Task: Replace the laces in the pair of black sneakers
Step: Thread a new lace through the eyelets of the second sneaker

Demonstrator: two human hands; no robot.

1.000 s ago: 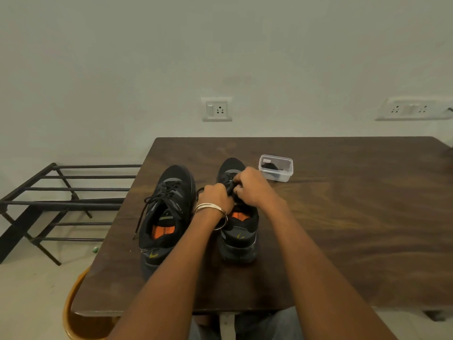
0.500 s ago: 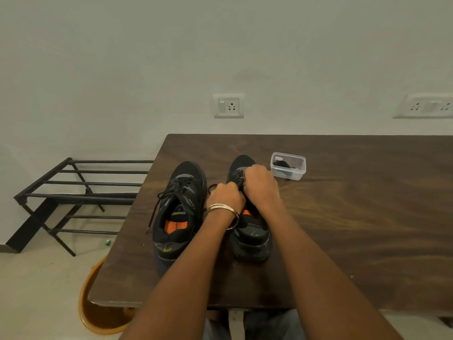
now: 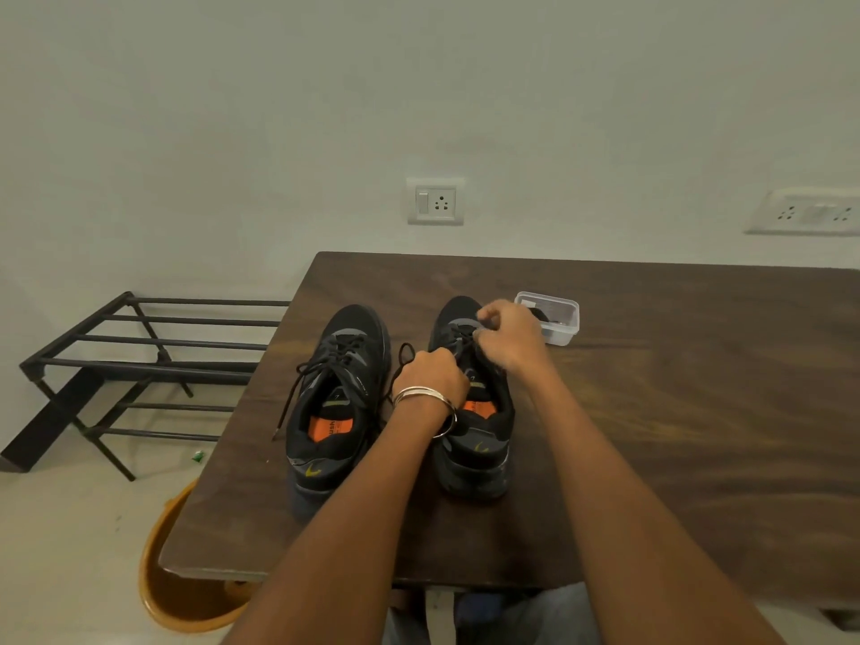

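Observation:
Two black sneakers with orange insoles stand side by side on the dark wooden table (image 3: 675, 412), toes pointing away. The left sneaker (image 3: 335, 402) is laced, and one black lace end hangs down its left side. Both hands work over the right sneaker (image 3: 474, 439). My left hand (image 3: 433, 372), with silver bangles on the wrist, grips the shoe's left side by the eyelets, where a black lace (image 3: 404, 353) loops out. My right hand (image 3: 509, 335) pinches the lace near the toe end of the lacing. The fingers hide most of the lacing.
A small clear plastic box (image 3: 556, 318) with something dark inside sits just right of the right sneaker's toe. A black metal rack (image 3: 139, 365) stands on the floor to the left. An orange tub (image 3: 186, 584) sits under the table's near left corner. Wall sockets behind.
My right hand has moved forward toward the toe of the right sneaker and lifted its fingers. A lace loop now shows beside my left hand. The camera has shifted slightly.

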